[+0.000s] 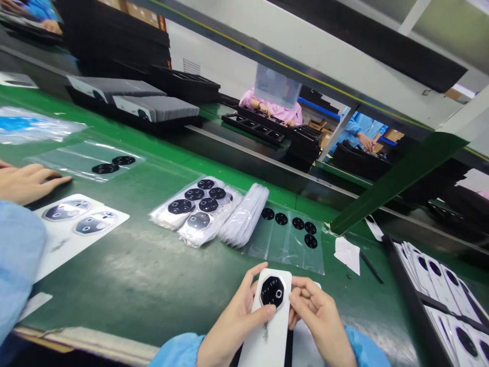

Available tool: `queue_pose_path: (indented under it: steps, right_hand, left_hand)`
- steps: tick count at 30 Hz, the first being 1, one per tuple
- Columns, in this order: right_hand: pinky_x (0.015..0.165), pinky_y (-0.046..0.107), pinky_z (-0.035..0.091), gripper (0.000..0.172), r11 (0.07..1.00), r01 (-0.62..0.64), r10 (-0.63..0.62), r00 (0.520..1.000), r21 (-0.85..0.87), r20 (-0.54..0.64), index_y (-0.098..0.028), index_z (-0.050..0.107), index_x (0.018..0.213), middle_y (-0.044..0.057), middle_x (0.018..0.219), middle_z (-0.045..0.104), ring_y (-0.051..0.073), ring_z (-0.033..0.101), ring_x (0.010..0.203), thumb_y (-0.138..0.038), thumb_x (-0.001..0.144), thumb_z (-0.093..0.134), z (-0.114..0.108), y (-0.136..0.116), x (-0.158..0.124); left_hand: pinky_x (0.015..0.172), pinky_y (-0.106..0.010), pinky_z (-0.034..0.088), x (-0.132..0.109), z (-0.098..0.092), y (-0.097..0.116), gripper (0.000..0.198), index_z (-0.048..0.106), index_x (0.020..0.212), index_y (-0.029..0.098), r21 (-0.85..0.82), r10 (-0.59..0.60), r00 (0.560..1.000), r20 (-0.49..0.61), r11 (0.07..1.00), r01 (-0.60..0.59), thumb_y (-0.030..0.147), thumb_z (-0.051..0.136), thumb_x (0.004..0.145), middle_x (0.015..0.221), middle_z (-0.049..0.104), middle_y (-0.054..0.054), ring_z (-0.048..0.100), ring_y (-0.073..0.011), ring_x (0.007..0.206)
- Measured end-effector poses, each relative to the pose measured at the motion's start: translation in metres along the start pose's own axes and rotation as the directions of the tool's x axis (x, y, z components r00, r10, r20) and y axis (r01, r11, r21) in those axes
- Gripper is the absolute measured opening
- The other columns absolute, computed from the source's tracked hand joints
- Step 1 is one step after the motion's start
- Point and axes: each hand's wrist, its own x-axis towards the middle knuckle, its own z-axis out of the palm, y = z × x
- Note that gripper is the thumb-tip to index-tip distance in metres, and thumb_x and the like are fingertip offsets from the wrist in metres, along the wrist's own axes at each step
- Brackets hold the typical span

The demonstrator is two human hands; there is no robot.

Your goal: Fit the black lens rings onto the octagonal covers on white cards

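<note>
Left of the long black tray (412, 293), the left hand (239, 321) grips a flat white panel (268, 329), shiny black disc (272, 291) already on, the right hand (315, 316) curls at its edge, grip unclear, and loose round black stickers (281, 218) seem left to use.

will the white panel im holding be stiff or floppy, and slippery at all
The white panel is probably stiff: it shows no sag. Likely light, since similar panels at right look thin. It looks smooth, so it might slip.
</note>
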Motion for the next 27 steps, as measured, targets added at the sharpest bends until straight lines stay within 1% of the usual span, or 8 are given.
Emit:
queue_pose_path:
  steps: [6,10,14,17,20,24,27]
  right_hand:
    - [0.050,0.025,0.050,0.038,1.000,0.016,-0.016,1.000,-0.001,0.019,-0.014,0.061,0.096,-0.002,0.061,0.055,0.012,0.058,0.051,-0.047,0.078,0.064,0.002,0.000,0.000]
    - [0.050,0.025,0.050,0.036,1.000,0.026,-0.026,0.999,-0.011,0.033,-0.014,0.059,0.095,-0.002,0.061,0.055,0.012,0.058,0.050,-0.047,0.079,0.063,0.002,0.000,0.000]
    - [0.050,0.025,0.049,0.035,0.999,0.028,-0.027,0.999,-0.019,0.040,-0.014,0.059,0.093,-0.002,0.061,0.055,0.011,0.058,0.051,-0.046,0.080,0.063,0.002,0.000,-0.001]
    - [0.050,0.025,0.049,0.036,0.999,0.027,-0.026,0.999,-0.025,0.045,-0.014,0.058,0.093,-0.002,0.062,0.055,0.011,0.057,0.052,-0.047,0.079,0.063,0.002,-0.001,-0.001]
    - [0.050,0.024,0.049,0.037,0.999,0.018,-0.017,0.999,-0.029,0.030,-0.015,0.058,0.090,-0.003,0.061,0.053,0.011,0.057,0.051,-0.049,0.077,0.064,0.002,0.000,0.001]
    - [0.043,0.019,0.043,0.041,0.998,-0.043,0.043,0.999,-0.052,0.003,-0.016,0.058,0.087,-0.004,0.063,0.051,0.009,0.051,0.050,-0.050,0.069,0.072,0.000,0.006,0.007]
    - [0.041,0.017,0.037,0.041,0.994,-0.073,0.074,0.997,-0.080,0.009,-0.016,0.056,0.077,-0.003,0.063,0.052,0.008,0.046,0.050,-0.052,0.066,0.072,-0.002,0.011,0.013]
  left_hand:
    - [0.061,-0.024,0.042,0.003,-0.001,0.000,0.081,0.026,0.128,0.025,-0.020,-0.014,1.000,0.012,1.000,0.015,0.032,0.078,0.066,0.106,0.061,-0.007,0.058,-0.0123,0.069]
    - [0.061,-0.024,0.042,0.002,0.001,0.002,0.080,0.028,0.128,0.025,-0.010,-0.031,1.000,0.001,0.999,0.031,0.032,0.078,0.066,0.098,0.064,-0.004,0.059,-0.0128,0.068]
    - [0.060,-0.023,0.041,0.001,0.003,0.003,0.082,0.028,0.128,0.023,0.030,-0.018,1.000,-0.025,0.999,0.018,0.035,0.078,0.065,0.091,0.064,-0.003,0.058,-0.0127,0.067]
    - [0.062,-0.024,0.041,-0.001,0.004,0.006,0.087,0.023,0.131,0.023,0.058,-0.018,0.999,-0.039,0.998,0.021,0.037,0.078,0.065,0.094,0.064,-0.004,0.057,-0.0135,0.070]
    - [0.065,-0.026,0.043,-0.004,0.006,0.009,0.089,0.019,0.134,0.023,0.075,-0.020,0.999,-0.026,0.997,0.021,0.040,0.076,0.067,0.098,0.063,-0.005,0.059,-0.0160,0.074]
    - [0.067,-0.029,0.047,-0.008,0.007,0.007,0.083,0.017,0.135,0.029,0.095,-0.030,0.999,-0.024,0.995,0.032,0.040,0.070,0.073,0.112,0.058,-0.006,0.061,-0.0180,0.078]
    - [0.074,-0.030,0.046,-0.010,0.003,0.003,0.071,0.019,0.135,0.030,0.154,-0.006,1.000,-0.014,0.988,0.008,0.042,0.062,0.080,0.116,0.056,-0.005,0.060,-0.0195,0.085]
